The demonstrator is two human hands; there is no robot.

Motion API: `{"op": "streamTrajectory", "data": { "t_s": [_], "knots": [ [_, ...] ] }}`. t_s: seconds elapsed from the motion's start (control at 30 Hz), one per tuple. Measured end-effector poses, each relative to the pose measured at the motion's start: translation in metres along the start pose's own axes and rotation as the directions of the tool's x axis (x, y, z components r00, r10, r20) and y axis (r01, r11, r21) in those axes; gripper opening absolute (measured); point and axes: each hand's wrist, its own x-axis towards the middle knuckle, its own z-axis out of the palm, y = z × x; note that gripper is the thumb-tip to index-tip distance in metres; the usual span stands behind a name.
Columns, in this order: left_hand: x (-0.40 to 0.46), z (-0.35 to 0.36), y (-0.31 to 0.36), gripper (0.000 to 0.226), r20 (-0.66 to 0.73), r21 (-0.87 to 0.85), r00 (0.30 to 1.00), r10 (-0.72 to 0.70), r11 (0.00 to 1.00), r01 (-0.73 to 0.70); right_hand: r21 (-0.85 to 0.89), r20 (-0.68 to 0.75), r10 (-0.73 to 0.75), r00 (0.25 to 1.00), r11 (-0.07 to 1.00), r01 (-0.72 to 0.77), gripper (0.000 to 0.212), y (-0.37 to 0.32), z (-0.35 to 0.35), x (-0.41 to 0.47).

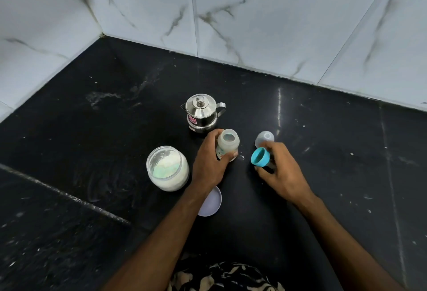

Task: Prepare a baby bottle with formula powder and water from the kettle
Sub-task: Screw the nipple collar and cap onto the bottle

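On the black tabletop (323, 175), seen from the head camera: baby bottle (227, 144) upright and open-mouthed, just in front of the steel kettle (201, 113), lid on. Left hand (211, 163) wrapped round the bottle's body, thumb across the front low down, grip closed on it and steadying it against the surface. Right hand (280, 170) pinching the blue collar ring (260, 157) between thumb and fingers, ring tilted with its opening facing left, held well clear of the bottle mouth. Clear dome cap (265, 138) resting just behind that hand. Open glass jar (168, 168) of white formula powder left of the bottle; pale jar lid (211, 202) lying flat beneath the left forearm. Teat possibly seated in the ring, hidden by the fingers, so hard to say.

Handling, as a judgement: bottle probably light, thin plastic, easy to tip while nearly empty, so best held round the mid-body as now, firm without squeezing. Kettle likely heavier and perhaps hot; better taken by the side handle only. Jar fragile and smooth; best gripped round its wide body.
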Motion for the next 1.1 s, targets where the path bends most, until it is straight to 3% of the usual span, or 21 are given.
{"op": "streamTrajectory", "data": {
  "t_s": [0.13, 0.23, 0.33, 0.57, 1.1],
  "knots": [
    [-0.001, 0.0, 0.001, 0.055, 0.001, -0.014, 1.0, 0.007, 1.0, -0.007, 0.165, 0.001, -0.073, 0.997, 0.984, 0.071, 0.065, -0.031, -0.024, 0.022],
    [-0.001, -0.001, 0.002, 0.057, 0.01, -0.027, 1.0, -0.011, 1.0, 0.012, 0.027, 0.053, -0.212, 0.976, 0.977, 0.211, 0.051, -0.058, -0.044, 0.043],
    [-0.001, -0.001, 0.002, 0.057, 0.021, -0.032, 1.0, -0.011, 0.999, 0.011, -0.125, 0.216, -0.291, 0.932, 0.939, 0.322, 0.048, -0.078, -0.056, 0.06],
    [0.0, 0.0, -0.001, 0.061, 0.024, -0.018, 0.999, -0.031, 0.999, 0.032, -0.357, 0.479, -0.194, 0.856, 0.848, 0.392, 0.051, -0.103, -0.045, 0.09],
    [0.002, 0.002, -0.003, 0.063, 0.031, -0.014, 0.998, -0.06, 0.998, 0.061, -0.366, 0.482, -0.211, 0.85, 0.833, 0.415, 0.047, -0.104, -0.032, 0.097]
  ]
}}
